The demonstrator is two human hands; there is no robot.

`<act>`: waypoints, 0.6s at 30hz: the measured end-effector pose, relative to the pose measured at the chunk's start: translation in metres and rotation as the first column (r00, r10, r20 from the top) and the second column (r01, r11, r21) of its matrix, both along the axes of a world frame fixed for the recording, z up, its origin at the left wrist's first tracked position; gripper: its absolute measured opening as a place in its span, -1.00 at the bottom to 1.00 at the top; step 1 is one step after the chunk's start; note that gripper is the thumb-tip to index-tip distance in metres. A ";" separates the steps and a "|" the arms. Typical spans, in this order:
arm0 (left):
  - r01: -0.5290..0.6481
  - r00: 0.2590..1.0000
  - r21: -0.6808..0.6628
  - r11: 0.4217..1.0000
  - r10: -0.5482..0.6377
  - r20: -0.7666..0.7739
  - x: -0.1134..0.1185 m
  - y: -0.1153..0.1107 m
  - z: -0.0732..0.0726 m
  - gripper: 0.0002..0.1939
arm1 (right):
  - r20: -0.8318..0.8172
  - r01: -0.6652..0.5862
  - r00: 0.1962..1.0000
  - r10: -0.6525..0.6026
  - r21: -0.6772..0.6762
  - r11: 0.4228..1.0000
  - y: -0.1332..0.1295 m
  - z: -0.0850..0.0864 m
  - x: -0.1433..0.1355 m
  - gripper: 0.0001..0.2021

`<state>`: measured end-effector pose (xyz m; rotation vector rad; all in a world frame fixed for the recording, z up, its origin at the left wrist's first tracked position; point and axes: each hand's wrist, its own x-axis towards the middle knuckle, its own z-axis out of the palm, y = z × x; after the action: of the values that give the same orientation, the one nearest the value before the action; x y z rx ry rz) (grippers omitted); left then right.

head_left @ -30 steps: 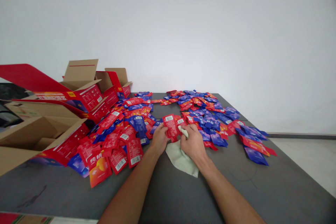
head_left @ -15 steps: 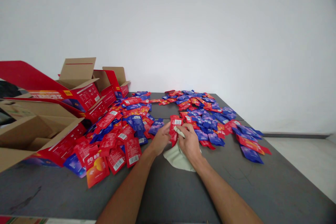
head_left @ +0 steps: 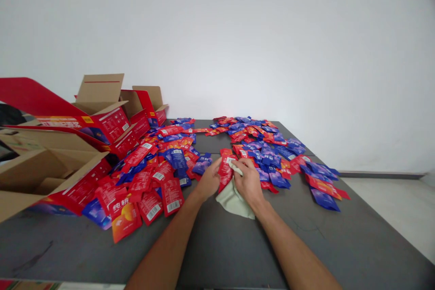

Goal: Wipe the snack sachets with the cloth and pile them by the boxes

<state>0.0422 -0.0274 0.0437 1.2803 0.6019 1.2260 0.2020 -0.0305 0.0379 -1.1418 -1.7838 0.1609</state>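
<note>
Between my two hands, above the dark table [head_left: 217, 253], is a red pouch [head_left: 224, 173] with its white label side facing me. My left hand [head_left: 208, 180] grips the pouch by its left edge. Bunched in my right hand [head_left: 248, 182] is a pale green cloth [head_left: 234, 203], its fingers closed and pressed to the pouch's upper right. The cloth's loose end hangs down below the pouch. Part of the label is covered by the cloth and fingers.
A heap of red and blue pouches [head_left: 163, 173] lies left of my hands. Another spread of pouches [head_left: 261, 149] covers the back right, with a small stack [head_left: 322, 183] near the right edge. Open red cardboard boxes [head_left: 78, 186] stand at the left. A white wall [head_left: 272, 45] rises behind.
The red pouch has tilted, its top leaning right. The cloth in my right hand has shifted slightly right, and its loose end has moved with it.
</note>
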 end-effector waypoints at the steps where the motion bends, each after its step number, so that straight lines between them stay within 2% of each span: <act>1: 0.052 0.999 0.016 0.999 -0.052 -0.010 0.001 -0.001 0.001 -0.35 | -0.017 0.018 1.000 -0.018 0.015 1.000 0.001 0.001 0.003 -0.66; 4: 0.142 0.990 0.011 0.990 -0.142 -0.007 0.002 -0.003 0.002 -0.35 | -0.006 0.002 1.000 -0.002 0.036 0.999 0.002 0.000 0.004 -0.63; 8: 0.106 0.994 0.016 0.994 -0.106 -0.014 0.000 -0.001 0.000 -0.34 | 0.095 -0.091 0.991 0.091 -0.005 0.996 -0.001 -0.007 -0.004 -0.56; 12: 0.009 0.996 -0.053 0.999 -0.004 0.085 -0.002 0.003 -0.002 -0.34 | 0.174 -0.179 0.967 0.187 -0.059 0.982 -0.006 -0.008 -0.011 -0.51; 15: -0.106 0.973 -0.138 0.985 0.131 0.192 -0.004 0.005 -0.002 -0.35 | 0.233 -0.236 0.938 0.258 -0.116 0.965 -0.012 -0.005 -0.015 -0.47; 18: -0.219 0.935 -0.211 0.952 0.267 0.233 -0.006 0.008 -0.003 -0.40 | 0.241 -0.281 0.919 0.313 -0.157 0.947 -0.015 -0.003 -0.017 -0.44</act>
<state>0.0366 -0.0196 0.0406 0.8907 0.6785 1.4803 0.1851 -0.0454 0.0346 -1.0034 -2.2086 0.3130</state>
